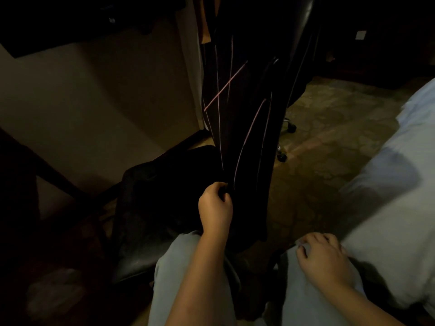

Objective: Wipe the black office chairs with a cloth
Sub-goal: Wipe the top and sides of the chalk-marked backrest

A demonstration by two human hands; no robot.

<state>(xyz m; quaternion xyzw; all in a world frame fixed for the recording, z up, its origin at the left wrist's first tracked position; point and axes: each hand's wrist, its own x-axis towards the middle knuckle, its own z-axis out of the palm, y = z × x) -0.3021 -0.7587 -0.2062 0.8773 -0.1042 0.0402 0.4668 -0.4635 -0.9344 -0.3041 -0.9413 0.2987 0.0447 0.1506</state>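
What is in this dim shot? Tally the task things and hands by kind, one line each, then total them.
Black cloth with thin pink stripes: 1
Black leather office chairs: 2, near seat and far backrest
Bare hands: 2, left hand with fingers pinching the cloth, right hand holding nothing
Total: 5

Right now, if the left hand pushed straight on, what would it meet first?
The left hand pinches the dark pink-lined cloth, so that comes first; depth beyond is murky.
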